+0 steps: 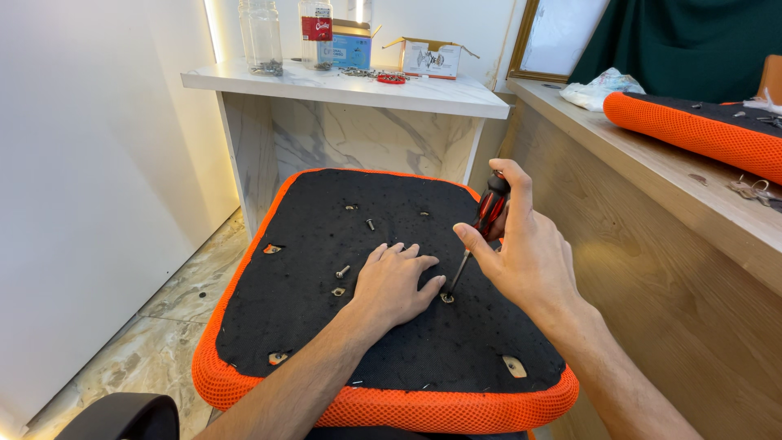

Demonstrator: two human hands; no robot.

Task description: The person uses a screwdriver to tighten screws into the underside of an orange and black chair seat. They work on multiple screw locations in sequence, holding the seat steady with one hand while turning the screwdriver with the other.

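Hands and a screwdriver on a seat cushion

The left hand (395,281) lies flat on the middle of the seat cushion (326,342). The right hand (525,253) is just to its right, holding a screwdriver (481,232) whose tip sits on a screw (447,298) between the hands. Loose bolts (343,271) lie left of the left hand. A shelf (342,85) with bottles (265,37) and boxes (430,59) stands behind the cushion. A counter (652,179) on the right holds another cushion (700,130).

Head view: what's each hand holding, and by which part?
Right hand grips the screwdriver by its red-and-black handle, tip on a screw. Left hand holds nothing; it lies flat on the black seat underside.
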